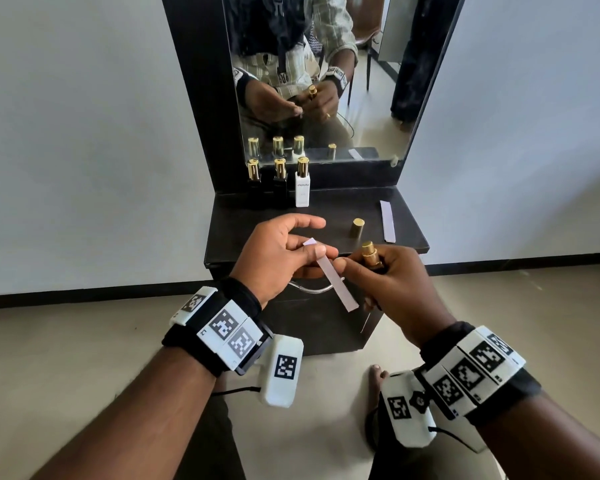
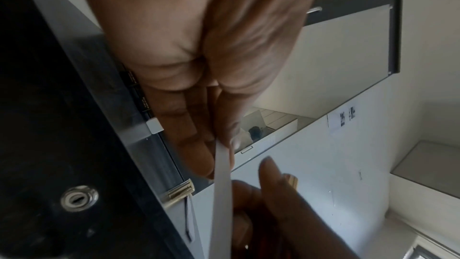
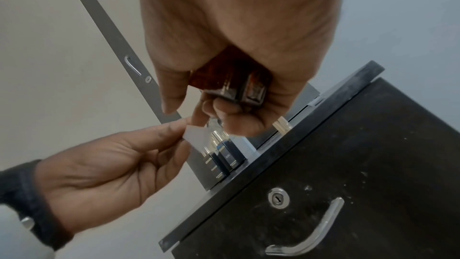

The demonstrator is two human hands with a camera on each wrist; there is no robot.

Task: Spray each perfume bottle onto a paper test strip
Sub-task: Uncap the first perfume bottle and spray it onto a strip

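While L fingers (image 1: pixel 317 252) pinching test strip (image 1: pixel 336 284), R fingers (image 1: pixel 352 268) curled round perfume bottle (image 1: pixel 371 254).

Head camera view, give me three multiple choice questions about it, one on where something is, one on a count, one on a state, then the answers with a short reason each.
1. Where is the loose gold cap?
A. standing on the dark tabletop
B. on the floor
C. in the left hand

2. How many capped bottles stand in front of the mirror?
A. one
B. three
C. five

3. What is the left hand doing?
A. lying flat on the table
B. pinching a paper test strip
C. gripping a bottle

Answers: 1 A, the cap stands alone near the spare strip. 2 B, two dark, one white bottle. 3 B, the right hand holds the uncapped bottle.
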